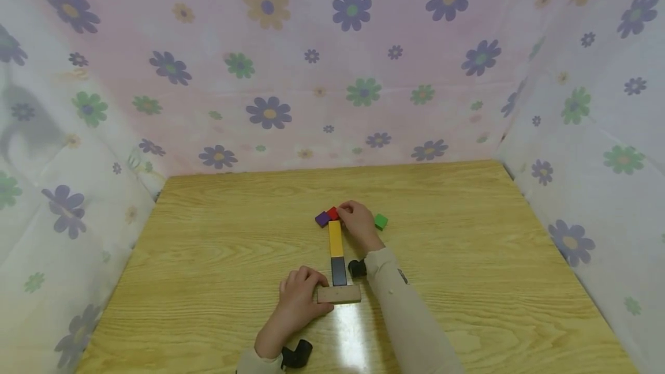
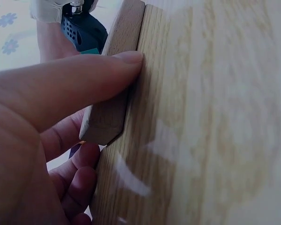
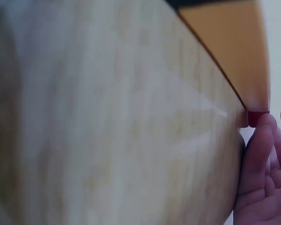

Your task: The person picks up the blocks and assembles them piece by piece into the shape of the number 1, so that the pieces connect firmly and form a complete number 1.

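My left hand (image 1: 298,299) grips the left end of a plain wooden block (image 1: 348,294), thumb along its near side and fingers at the far side. The left wrist view shows the thumb lying across this wooden block (image 2: 113,108). Beyond the block, a black block (image 1: 339,271) and a yellow block (image 1: 335,239) run away from me in a line. At the far end of the yellow block, my right hand (image 1: 359,225) pinches a small red block (image 1: 333,213). A purple block (image 1: 322,219) sits just left of the red one. The right wrist view shows fingertips at the red block (image 3: 257,118).
A green block (image 1: 381,221) lies right of my right hand. The wood-grain table (image 1: 208,247) is bounded by flower-patterned cloth (image 1: 312,62) at the back and sides. Black wrist devices (image 1: 298,354) stick out by both wrists.
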`<state>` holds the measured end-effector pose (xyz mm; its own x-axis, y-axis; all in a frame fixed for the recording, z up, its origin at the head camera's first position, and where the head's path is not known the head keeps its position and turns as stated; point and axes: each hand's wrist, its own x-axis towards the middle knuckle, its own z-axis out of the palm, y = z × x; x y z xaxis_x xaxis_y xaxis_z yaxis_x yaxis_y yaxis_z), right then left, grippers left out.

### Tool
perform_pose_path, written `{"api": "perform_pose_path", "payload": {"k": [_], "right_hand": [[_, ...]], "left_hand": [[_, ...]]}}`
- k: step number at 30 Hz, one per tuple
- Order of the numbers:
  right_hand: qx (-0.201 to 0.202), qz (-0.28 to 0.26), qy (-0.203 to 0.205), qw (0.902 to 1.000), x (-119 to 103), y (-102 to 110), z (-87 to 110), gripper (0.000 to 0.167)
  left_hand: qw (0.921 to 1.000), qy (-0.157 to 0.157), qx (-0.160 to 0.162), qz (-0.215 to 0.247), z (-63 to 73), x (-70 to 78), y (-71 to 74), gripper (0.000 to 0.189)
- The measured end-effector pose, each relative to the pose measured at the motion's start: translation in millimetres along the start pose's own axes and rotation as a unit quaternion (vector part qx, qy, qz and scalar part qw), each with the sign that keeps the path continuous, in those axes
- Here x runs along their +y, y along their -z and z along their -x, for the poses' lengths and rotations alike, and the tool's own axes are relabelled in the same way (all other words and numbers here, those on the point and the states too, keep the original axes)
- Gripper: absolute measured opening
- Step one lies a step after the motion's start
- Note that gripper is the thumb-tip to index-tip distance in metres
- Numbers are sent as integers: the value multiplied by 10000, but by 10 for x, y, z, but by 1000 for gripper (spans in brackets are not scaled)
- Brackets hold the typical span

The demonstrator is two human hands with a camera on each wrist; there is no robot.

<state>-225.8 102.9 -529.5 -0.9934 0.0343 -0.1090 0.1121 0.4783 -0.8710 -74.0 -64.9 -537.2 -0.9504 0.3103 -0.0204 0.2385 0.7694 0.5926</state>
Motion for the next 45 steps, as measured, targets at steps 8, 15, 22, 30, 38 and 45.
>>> {"api": "perform_pose_path", "payload": {"k": [8,15,22,30,38,45], "right_hand": [[-122,-381,82,9992,20,38,-13,23],[-217,-1461,57,9890,37,104,29,26],[-275,-1302,414,9902,7,278,109,29],[374,-147,596,9974,7,516,205,28],[682,817,748,9915,151,709,249,31],[353,1145,435,9918,245,839,331,36]], "left_hand": [[10000,-12,-33,66,-7,4,7,34],[9999,-45,-17,99,6,5,25,34],[9998,-105,54,139,11,-7,12,33],[9998,-89,34,200,21,-4,12,33],[9997,-113,142,170,27,-29,0,33],[9995,-135,149,244,29,-35,-18,33]]}}
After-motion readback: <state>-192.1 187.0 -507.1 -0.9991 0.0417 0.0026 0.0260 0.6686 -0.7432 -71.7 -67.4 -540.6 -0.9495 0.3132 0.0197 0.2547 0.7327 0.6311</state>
